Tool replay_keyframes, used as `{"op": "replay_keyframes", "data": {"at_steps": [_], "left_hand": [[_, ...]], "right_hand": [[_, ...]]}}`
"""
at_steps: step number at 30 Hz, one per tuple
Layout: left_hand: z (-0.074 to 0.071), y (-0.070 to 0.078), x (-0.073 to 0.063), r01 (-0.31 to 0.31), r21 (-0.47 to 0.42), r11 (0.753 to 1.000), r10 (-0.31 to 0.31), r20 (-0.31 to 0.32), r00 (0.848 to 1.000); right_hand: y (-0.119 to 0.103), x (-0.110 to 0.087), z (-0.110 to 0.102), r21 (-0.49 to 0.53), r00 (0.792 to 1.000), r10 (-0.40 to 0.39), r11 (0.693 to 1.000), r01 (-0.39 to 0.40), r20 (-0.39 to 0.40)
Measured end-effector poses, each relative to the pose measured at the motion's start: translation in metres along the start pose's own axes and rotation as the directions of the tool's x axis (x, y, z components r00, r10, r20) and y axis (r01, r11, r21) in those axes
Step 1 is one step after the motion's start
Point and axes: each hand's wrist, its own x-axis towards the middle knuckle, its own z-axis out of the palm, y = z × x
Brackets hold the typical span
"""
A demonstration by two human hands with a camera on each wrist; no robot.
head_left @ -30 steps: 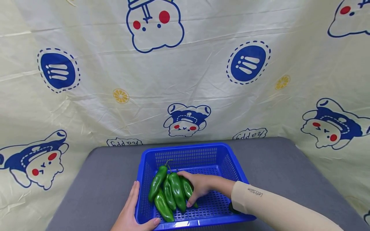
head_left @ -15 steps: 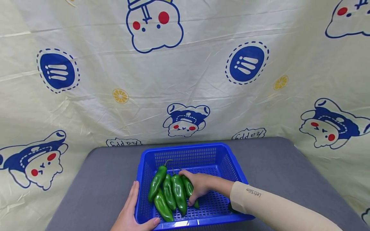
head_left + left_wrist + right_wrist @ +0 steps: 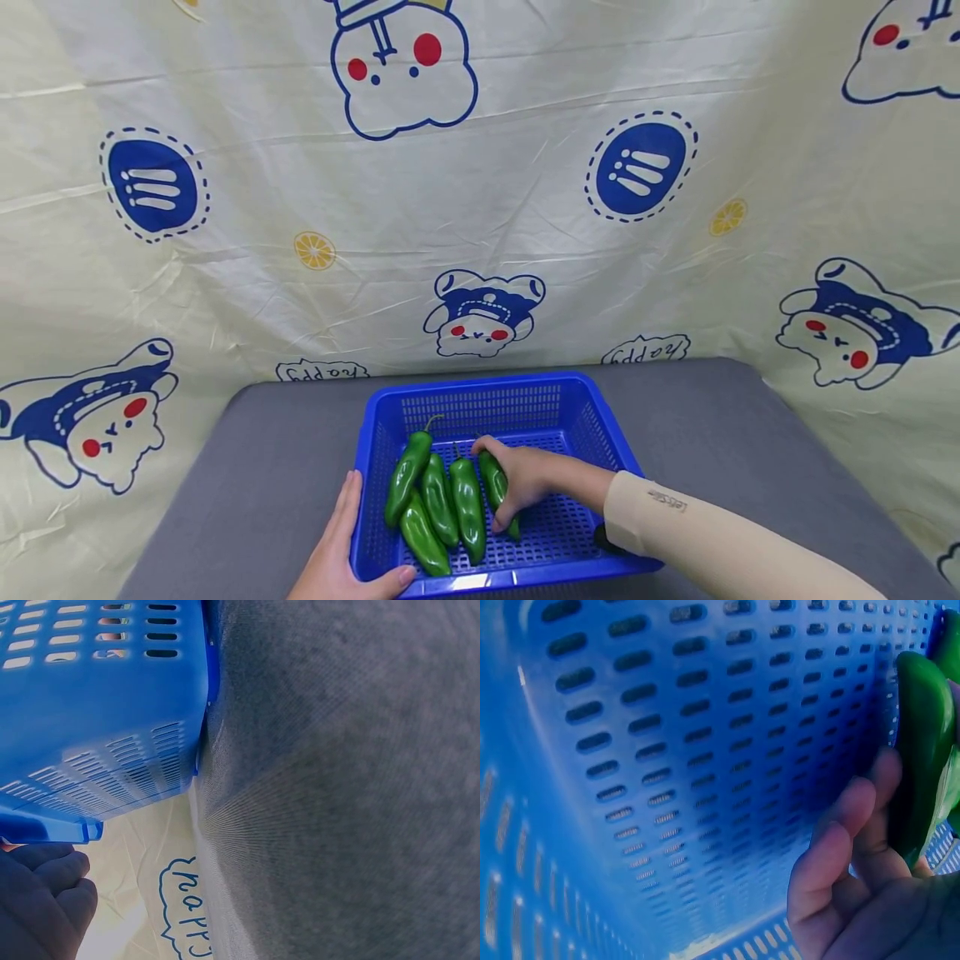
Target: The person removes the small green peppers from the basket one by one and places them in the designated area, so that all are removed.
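Observation:
Inside the blue plastic basket [image 3: 480, 387], several long green peppers lie in its left and middle part. The right hand [image 3: 523, 482] grips the rightmost green pepper [image 3: 492, 478] between thumb and fingers; in the right wrist view this pepper [image 3: 922, 750] stands against the fingers. Beside it lie another pepper [image 3: 468, 508], a third pepper [image 3: 438, 500] and more to the left. At the front left corner, the left hand [image 3: 341, 550] rests on the basket with straight fingers along the outer left side and its thumb on the front rim.
The basket stands on a grey cloth-covered table [image 3: 270, 483]. Behind and at both sides hangs a pale printed curtain [image 3: 480, 208]. A dark object [image 3: 606, 540] shows under the right forearm, partly hidden by the beige sleeve [image 3: 697, 521].
The right hand has moved slightly to the right with its pepper, so a gap shows between that pepper and its neighbour. The neighbouring pepper has also shifted slightly. The left hand stays put.

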Motion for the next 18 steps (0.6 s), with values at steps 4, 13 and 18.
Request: {"op": "replay_keyframes", "data": {"at_steps": [4,13,18], "left_hand": [[0.000,0.001,0.000,0.009,-0.001,1.000,-0.009,0.001,1.000],[0.000,0.001,-0.001,-0.014,0.007,1.000,0.014,-0.007,1.000],[0.000,0.002,0.000,0.004,-0.005,1.000,-0.004,0.005,1.000]], "right_hand": [[0.000,-0.005,-0.005,0.040,1.000,-0.021,0.999,0.021,0.008],[-0.007,-0.019,-0.029,0.212,0.990,-0.136,0.969,0.127,0.026],[-0.011,-0.028,-0.041,0.336,0.974,-0.226,0.917,0.215,-0.005]]}}
